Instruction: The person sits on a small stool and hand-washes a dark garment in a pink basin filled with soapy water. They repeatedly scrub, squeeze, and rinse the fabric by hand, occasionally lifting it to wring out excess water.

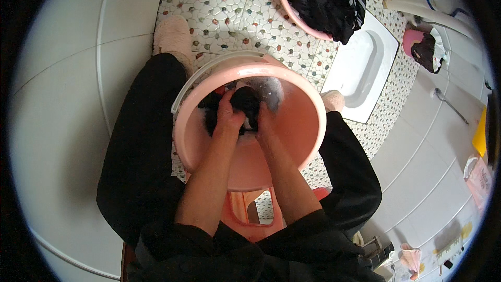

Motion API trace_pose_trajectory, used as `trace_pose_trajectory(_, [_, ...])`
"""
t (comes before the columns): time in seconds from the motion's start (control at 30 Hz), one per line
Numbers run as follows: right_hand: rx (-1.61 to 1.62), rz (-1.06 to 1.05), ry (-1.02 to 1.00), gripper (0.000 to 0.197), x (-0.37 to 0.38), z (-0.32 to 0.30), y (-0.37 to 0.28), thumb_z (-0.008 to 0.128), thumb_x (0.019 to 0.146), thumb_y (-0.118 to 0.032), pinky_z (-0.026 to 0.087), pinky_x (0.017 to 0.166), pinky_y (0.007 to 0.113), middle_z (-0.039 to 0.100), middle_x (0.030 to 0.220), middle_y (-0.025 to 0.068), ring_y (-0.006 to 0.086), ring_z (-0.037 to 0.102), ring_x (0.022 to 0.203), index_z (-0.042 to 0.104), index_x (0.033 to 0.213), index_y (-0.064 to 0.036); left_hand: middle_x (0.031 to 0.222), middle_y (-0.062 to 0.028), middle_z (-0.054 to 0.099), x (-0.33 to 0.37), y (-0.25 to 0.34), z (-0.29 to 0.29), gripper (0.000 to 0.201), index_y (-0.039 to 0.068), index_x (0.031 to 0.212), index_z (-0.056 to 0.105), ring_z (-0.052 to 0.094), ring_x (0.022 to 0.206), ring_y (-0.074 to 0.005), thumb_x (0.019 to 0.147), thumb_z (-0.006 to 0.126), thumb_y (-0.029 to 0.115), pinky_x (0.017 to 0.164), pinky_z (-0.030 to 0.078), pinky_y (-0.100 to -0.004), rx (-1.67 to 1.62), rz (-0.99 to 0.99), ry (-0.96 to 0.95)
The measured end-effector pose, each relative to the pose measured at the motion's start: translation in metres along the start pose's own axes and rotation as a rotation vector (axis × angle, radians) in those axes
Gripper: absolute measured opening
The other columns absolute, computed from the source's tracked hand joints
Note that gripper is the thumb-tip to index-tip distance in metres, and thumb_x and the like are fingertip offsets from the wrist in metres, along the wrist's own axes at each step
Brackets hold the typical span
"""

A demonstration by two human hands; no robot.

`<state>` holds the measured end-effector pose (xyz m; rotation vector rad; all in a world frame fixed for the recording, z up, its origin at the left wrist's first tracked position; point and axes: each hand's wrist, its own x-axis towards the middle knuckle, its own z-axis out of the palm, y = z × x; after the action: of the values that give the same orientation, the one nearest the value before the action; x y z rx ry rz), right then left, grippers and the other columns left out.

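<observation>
Between my knees stands a deep pink bucket, and both of my forearms reach down into it. A wet black garment with a pale patch is bunched between my hands. My left hand is closed on its left side, thumb toward the middle. On its right side, my right hand grips it, though most of those fingers are hidden. More dark cloth lies to the left of my left hand. White suds float at the far side of the bucket.
A pink basin heaped with black clothes sits at the back right, beside a white squat toilet. Under my forearms is a red plastic stool. A white tiled wall rises close on my left.
</observation>
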<state>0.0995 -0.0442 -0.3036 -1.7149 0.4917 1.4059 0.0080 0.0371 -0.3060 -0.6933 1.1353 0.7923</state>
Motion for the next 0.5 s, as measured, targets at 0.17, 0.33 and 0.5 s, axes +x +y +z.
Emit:
trace_pose_trajectory(0.17, [-0.281,0.006,0.1,0.046,0.003,0.001,-0.017,0.053,0.098,-0.032,0.048,0.093,0.041,0.062,0.118,0.0169,0.03,0.059,0.106,0.053,0.132,0.0004,0.121,-0.0128,0.064,-0.006,0.0,-0.004,0.033,0.006,0.121,0.061,0.059,0.112,-0.0313,0.093,0.059,0.023,0.102,0.048,-0.0464,0.081,-0.029,-0.059])
trace_pose_trajectory(0.33, [-0.925,-0.54,0.39,0.035,0.011,0.021,-0.062,0.062,0.086,-0.021,0.047,0.093,0.049,0.066,0.107,0.0291,0.0438,0.061,0.107,0.065,0.111,0.0037,0.13,-0.0103,0.061,-0.011,0.003,-0.008,0.042,0.012,0.131,0.057,0.057,0.118,-0.0313,0.099,0.054,0.038,0.1,0.048,-0.0508,0.348,-0.176,0.055])
trace_pose_trajectory(0.5, [-1.031,-0.571,0.369,0.057,0.006,0.065,-0.059,0.065,0.087,-0.043,0.046,0.095,0.052,0.063,0.117,0.0282,0.046,0.059,0.109,0.059,0.12,0.0035,0.133,-0.0097,0.059,-0.007,0.011,-0.011,0.041,0.017,0.136,0.052,0.055,0.121,-0.0301,0.104,0.043,0.041,0.099,0.048,-0.0561,0.469,-0.379,0.071])
